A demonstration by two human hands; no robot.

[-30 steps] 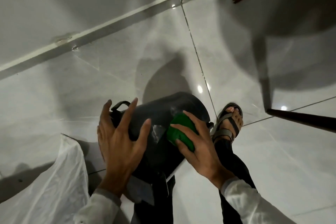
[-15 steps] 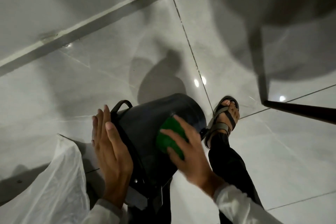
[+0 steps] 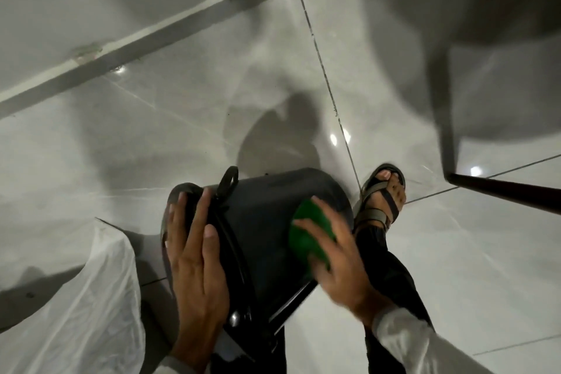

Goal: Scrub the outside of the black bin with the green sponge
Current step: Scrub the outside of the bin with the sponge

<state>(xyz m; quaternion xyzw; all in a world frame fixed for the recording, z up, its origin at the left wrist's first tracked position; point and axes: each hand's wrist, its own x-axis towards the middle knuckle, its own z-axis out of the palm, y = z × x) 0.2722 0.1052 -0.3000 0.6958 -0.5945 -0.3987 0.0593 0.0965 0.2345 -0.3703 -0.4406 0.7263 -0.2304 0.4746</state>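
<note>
The black bin (image 3: 264, 209) lies tilted on its side over the tiled floor, its base pointing away to the right and its rim and thin handle toward me. My left hand (image 3: 197, 264) lies flat against the rim end, fingers together, steadying the bin. My right hand (image 3: 337, 264) presses the green sponge (image 3: 309, 231) against the bin's outer wall near the base. The hand and sponge are blurred by motion. Most of the sponge is under my fingers.
A clear plastic bag (image 3: 76, 307) lies on the floor at the lower left. My sandalled foot (image 3: 384, 197) and dark trouser leg stand right of the bin. A dark furniture leg (image 3: 501, 191) juts in from the right. A wall skirting (image 3: 151, 33) runs across the top left.
The bin has turned so its rim faces me more. My left hand shifted from the wall onto the rim end. My right hand slid the sponge along the wall toward the base.
</note>
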